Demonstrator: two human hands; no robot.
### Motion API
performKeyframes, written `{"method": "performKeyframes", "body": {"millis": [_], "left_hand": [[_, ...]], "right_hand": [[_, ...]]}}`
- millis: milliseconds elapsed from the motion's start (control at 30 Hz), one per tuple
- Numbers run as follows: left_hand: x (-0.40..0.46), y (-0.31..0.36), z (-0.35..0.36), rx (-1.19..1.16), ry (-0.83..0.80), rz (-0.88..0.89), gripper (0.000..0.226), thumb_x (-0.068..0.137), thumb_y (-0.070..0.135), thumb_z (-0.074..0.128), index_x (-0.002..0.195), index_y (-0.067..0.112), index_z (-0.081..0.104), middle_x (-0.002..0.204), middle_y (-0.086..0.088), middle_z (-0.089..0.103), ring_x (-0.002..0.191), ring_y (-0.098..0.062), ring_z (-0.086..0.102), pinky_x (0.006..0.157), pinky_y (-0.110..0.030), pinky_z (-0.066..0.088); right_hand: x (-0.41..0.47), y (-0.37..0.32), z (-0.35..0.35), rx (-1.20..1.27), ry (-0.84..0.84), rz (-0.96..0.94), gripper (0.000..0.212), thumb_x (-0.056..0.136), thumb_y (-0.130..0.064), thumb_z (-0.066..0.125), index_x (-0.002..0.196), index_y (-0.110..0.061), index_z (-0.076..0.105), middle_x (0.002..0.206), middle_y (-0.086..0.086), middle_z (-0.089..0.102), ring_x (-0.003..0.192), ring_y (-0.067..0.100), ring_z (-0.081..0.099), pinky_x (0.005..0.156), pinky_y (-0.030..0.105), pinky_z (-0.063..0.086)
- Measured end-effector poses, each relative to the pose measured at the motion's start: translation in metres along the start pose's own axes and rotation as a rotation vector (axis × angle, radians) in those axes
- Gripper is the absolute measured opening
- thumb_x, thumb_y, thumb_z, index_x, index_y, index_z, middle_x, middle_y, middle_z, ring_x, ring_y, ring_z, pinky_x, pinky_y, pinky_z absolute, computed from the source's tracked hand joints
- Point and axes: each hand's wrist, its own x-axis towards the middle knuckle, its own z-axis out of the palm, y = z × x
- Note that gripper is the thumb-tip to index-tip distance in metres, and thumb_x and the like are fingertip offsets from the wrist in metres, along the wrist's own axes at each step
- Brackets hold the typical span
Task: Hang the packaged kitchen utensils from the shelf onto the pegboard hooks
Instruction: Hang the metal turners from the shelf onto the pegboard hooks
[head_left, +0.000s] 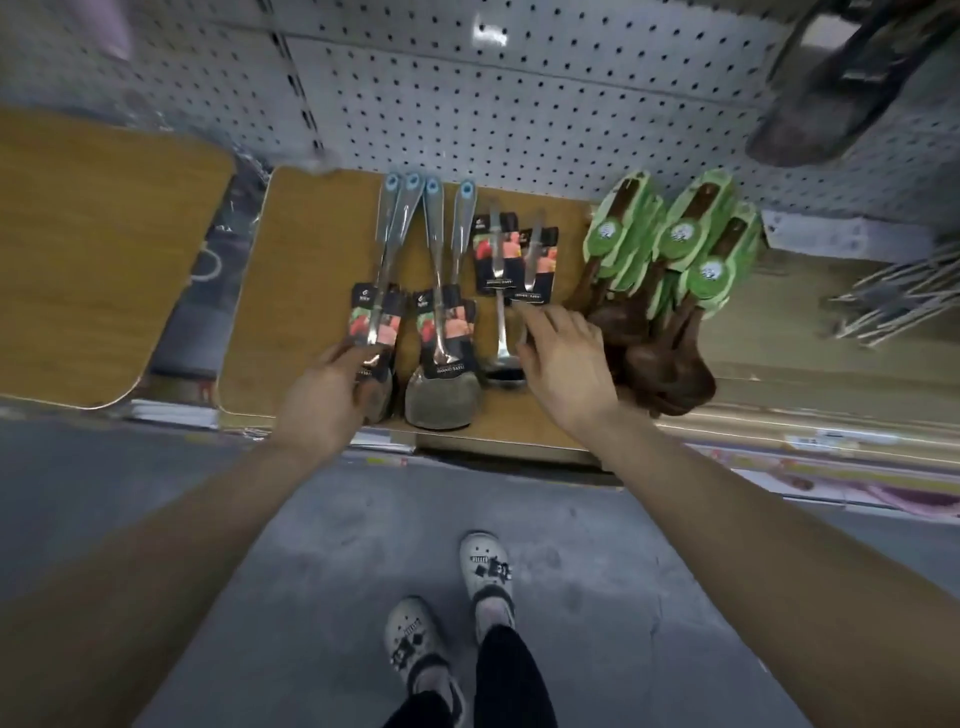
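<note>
Several packaged steel utensils lie on a wooden board (306, 291) on the shelf. My left hand (324, 397) grips the head end of the leftmost steel spatula (382, 270), over its dark label card. A second steel spatula (441, 364) lies just right of it. My right hand (563, 364) hovers with fingers spread over the ladles (501, 312), fingertips near a ladle's label card (532, 275). Wooden spoons with green cards (675, 249) lie to the right. The white pegboard (519, 119) rises behind the shelf.
Another wooden board (88, 249) lies at the left. Dark utensils (852, 83) hang at the top right. Wire racks (893, 296) rest at the far right. The shelf's front edge (779, 431) runs below my hands; my shoes (452, 608) stand on the grey floor.
</note>
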Motion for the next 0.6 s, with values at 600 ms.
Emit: {"method": "performKeyframes", "body": {"millis": [600], "left_hand": [[0.127, -0.037, 0.044, 0.020, 0.114, -0.001, 0.060, 0.090, 0.018, 0.067, 0.144, 0.013, 0.044, 0.135, -0.016, 0.040, 0.115, -0.040, 0.050, 0.104, -0.048, 0.043]], "right_hand": [[0.146, -0.031, 0.108, -0.009, 0.057, -0.101, 0.050, 0.100, -0.032, 0.055, 0.147, -0.019, 0.044, 0.134, 0.009, 0.051, 0.125, 0.030, 0.045, 0.104, 0.042, 0.037]]}}
